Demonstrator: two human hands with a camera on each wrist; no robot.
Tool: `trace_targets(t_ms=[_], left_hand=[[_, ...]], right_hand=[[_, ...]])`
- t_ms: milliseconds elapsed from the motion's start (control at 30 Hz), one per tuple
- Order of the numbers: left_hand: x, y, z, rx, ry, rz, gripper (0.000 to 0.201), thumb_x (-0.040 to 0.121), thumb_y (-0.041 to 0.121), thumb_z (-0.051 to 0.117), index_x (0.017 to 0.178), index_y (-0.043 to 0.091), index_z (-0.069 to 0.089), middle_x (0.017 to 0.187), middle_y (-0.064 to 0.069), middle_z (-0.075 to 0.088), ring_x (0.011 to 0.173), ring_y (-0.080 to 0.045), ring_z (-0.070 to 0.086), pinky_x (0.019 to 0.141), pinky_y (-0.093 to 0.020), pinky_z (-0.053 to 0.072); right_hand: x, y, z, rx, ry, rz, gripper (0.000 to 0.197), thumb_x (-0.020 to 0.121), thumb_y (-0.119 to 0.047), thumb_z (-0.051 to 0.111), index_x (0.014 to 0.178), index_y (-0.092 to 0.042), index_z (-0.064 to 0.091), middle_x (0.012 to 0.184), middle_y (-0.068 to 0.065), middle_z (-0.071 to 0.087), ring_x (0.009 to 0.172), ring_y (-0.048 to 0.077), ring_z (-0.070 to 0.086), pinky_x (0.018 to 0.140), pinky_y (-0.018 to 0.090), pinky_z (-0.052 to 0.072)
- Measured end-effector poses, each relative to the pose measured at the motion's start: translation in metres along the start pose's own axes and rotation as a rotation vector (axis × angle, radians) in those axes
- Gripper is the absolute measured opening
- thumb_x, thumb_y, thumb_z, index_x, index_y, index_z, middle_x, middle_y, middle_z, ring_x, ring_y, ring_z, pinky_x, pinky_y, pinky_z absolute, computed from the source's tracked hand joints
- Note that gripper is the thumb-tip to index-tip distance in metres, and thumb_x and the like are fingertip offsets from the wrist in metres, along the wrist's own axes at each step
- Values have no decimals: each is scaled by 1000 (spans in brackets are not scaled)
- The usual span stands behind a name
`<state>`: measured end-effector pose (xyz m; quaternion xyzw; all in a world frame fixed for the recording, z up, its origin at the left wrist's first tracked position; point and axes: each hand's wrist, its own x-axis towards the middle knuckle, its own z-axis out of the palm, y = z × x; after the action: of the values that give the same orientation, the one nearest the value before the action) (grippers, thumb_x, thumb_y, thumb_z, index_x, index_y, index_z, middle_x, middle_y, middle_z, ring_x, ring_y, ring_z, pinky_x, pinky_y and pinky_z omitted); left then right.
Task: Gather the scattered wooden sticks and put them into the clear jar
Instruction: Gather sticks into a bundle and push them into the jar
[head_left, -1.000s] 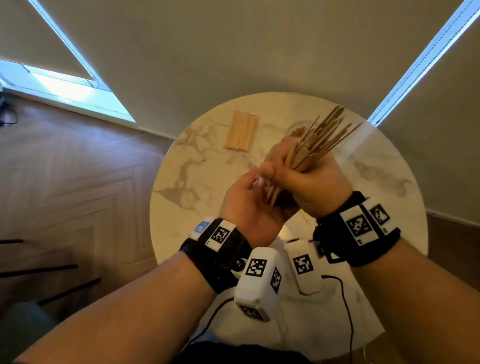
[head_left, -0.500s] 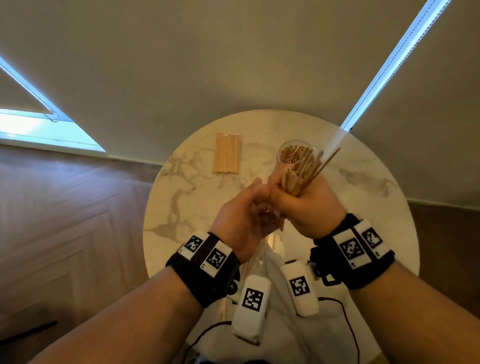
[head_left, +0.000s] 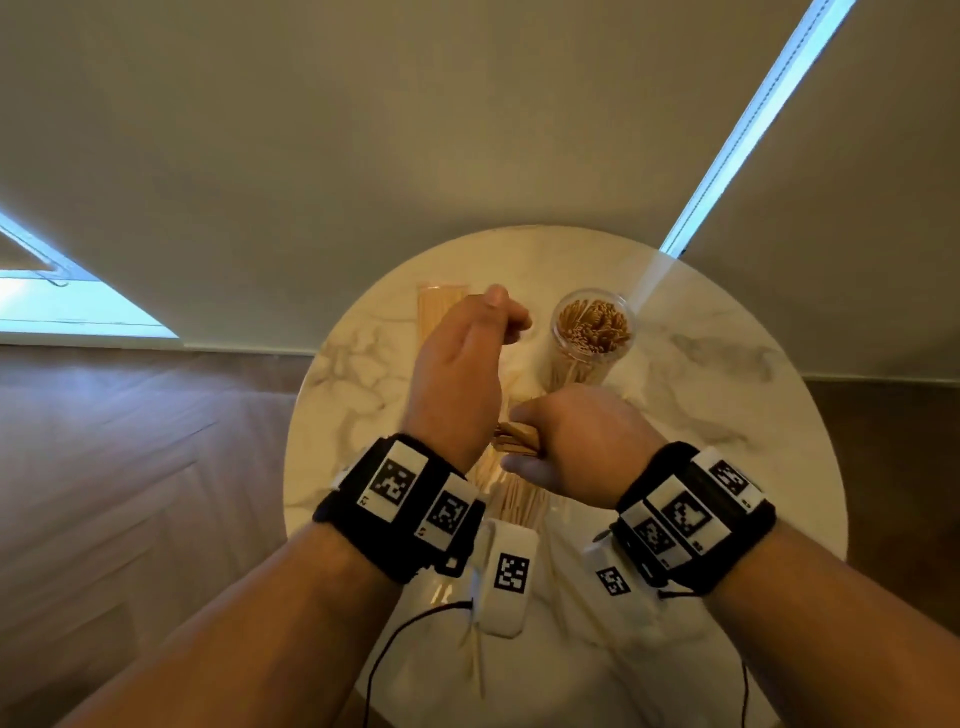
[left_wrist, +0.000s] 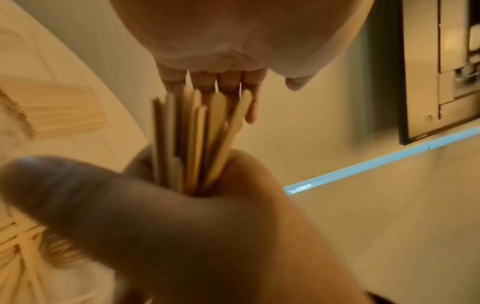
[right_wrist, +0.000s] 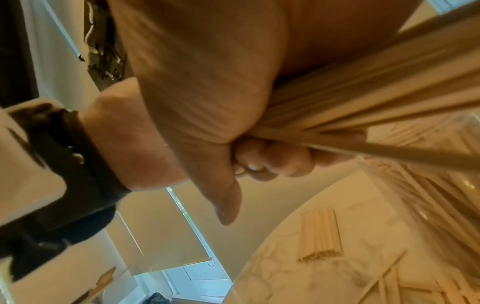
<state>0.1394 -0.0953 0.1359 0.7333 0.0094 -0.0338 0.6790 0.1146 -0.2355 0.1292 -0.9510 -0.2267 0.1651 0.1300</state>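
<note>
Writing: none legible; the wrist bands (head_left: 400, 499) and white camera pods (head_left: 506, 577) carry only black-and-white square code tags, no brand or words to read

Bench (head_left: 727, 415): round, pale marble pattern, set against a plain wall, wood floor to the left

Jar (head_left: 592, 332): clear, upright at the far side of the bench, right of centre, packed with sticks standing on end; it stands apart from both hands

Bundle (head_left: 517, 440): flat wooden sticks, held above the bench centre, near side of the jar

Right hand (head_left: 582, 441): fingers curled tight round the bundle, one end poking out toward the left wrist

Left hand (head_left: 457, 364): raised over the bench, left of the jar, fingers curled; in the left wrist view the stick ends (left_wrist: 197, 139) rise from its grip toward the right hand's fingertips (left_wrist: 230, 81), so both hands grip the same bundle

Loose sticks (head_left: 519, 499): a fanned heap on the bench under the wrists, partly hidden by the hands and pods; a few thin ones lie nearer the bench edge

Pack (head_left: 441, 306): a neat flat block of sticks at the far left of the bench, partly covered by the left hand

Cables (head_left: 410, 629): black, trailing from the pods over the near bench edge
</note>
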Motion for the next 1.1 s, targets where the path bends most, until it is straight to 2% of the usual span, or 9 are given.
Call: trace_targets(t_ms=[133,233,400,467,533,667,867,967,1100], left_hand=[[-2,-16,12,192,-196,-48,31,105,46,50,93,26,72,89,5,71,84,-2,64,70,-12,47],[17,-22,10,62,-77,-122,36,105,42,47,91,22,73,93,5,74,93,-12,69,79,-27,48],[49,-43,9,448,-115,18,16,98,22,60,111,26,69,111,12,69,102,-6,64,90,-30,53],[59,-53,16,706,-269,121,39,94,27,66,133,25,60,136,8,60,124,-10,56,107,-33,47],[68,-56,27,854,-391,185,62,92,33,70,149,21,48,157,2,45,144,-16,40,122,-33,31],[83,-58,50,929,-517,153,89,93,45,69,163,16,23,172,0,16,156,-16,19,124,-28,14],[92,-67,61,1008,-490,129,78,98,49,61,162,20,26,171,8,18,153,-13,29,124,-34,26],[93,-68,60,1016,-472,145,78,97,50,63,161,21,30,170,8,22,152,-13,31,124,-35,29],[95,-69,58,992,-445,152,76,96,49,65,160,24,34,168,10,26,150,-13,35,123,-36,32]], right_hand=[[7,0,11,196,-56,52,27,90,-55,67,91,-29,70,77,-7,67,70,13,63,72,37,58],[1,10,11,443,-69,207,33,87,-57,71,89,-25,65,76,-5,66,69,9,61,69,33,54],[-8,55,-23,1217,455,382,26,87,-47,76,76,-27,65,62,-3,61,51,16,54,58,34,47],[7,80,-31,1512,688,278,30,98,-29,66,70,-23,56,58,-3,49,48,15,40,53,31,41],[24,100,-39,1737,845,244,33,104,-33,59,74,-22,49,58,-4,40,47,11,38,50,28,40],[52,127,-37,2001,1046,404,43,100,-46,62,68,-21,48,58,-5,39,48,9,39,50,26,43],[72,153,-6,1865,1129,622,38,97,-46,67,82,-14,55,59,0,45,48,14,46,54,31,49],[75,153,-7,1746,1162,531,32,98,-41,66,99,-10,57,59,2,47,49,15,47,54,33,49],[81,136,-19,1426,1094,344,29,101,-35,64,81,-15,56,58,3,51,50,18,51,55,34,50]])
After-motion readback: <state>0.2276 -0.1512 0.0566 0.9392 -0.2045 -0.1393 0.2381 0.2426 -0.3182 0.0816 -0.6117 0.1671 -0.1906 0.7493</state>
